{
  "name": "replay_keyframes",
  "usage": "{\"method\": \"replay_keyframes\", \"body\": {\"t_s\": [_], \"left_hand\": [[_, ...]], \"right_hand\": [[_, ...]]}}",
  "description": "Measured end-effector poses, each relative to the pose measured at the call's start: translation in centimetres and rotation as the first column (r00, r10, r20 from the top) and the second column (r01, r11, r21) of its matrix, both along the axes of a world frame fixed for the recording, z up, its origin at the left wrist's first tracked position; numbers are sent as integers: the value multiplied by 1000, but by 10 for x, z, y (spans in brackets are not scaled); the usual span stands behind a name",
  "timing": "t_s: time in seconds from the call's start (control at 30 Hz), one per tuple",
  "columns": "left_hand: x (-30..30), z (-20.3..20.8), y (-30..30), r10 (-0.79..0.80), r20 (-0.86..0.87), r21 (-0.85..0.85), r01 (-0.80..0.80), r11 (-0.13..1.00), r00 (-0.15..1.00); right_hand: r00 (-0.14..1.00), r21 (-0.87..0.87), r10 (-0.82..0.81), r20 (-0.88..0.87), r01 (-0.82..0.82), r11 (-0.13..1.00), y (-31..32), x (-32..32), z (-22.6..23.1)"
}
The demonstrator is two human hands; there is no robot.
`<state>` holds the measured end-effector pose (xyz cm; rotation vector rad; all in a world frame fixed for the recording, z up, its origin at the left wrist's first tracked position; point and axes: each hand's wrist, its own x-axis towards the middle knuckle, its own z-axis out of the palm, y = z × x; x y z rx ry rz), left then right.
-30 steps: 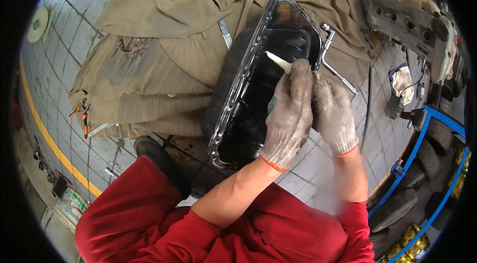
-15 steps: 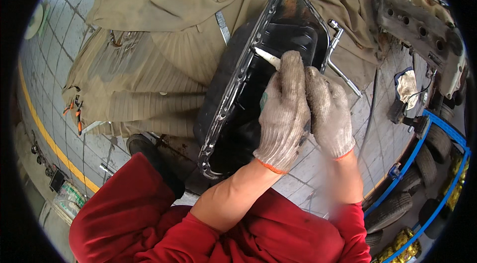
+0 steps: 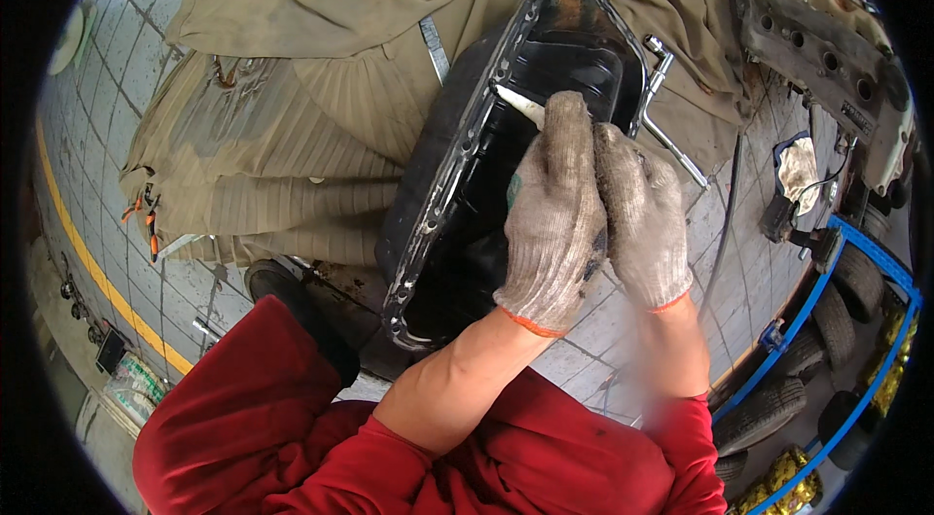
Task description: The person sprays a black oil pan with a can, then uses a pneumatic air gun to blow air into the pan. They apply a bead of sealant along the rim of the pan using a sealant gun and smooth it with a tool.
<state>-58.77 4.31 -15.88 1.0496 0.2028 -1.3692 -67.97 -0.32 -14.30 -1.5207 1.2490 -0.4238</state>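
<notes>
White tapered nozzle [image 3: 520, 106] sits gripped in knit-gloved left hand [image 3: 555, 213]; right hand [image 3: 643, 213] curled, hold unclear.

Grey tiled floor [image 3: 102, 116], yellow line [image 3: 122, 303]

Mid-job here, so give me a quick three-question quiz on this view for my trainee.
1. True or false: the white nozzle points toward the left rim of the black pan.
2. Which is right of the pan?
a) orange-handled pliers
b) angled metal wrench
c) the dark shoe
3. What covers the left hand and right hand?

Key: 1. True. 2. b. 3. Pale, soiled knit gloves with orange cuff edging.
</notes>
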Motion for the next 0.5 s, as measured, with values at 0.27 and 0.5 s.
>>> {"method": "replay_keyframes", "body": {"t_s": [0.27,0.5], "left_hand": [[-4,-6,2,63,-31,-50,-65,997,998],[-2,-4,1,93,-63,-79,-98,992,994]], "right_hand": [[999,-54,49,-1,-49,997,0,-2,-4],[1000,-41,11,8,-11,999,1,2,0]]}}
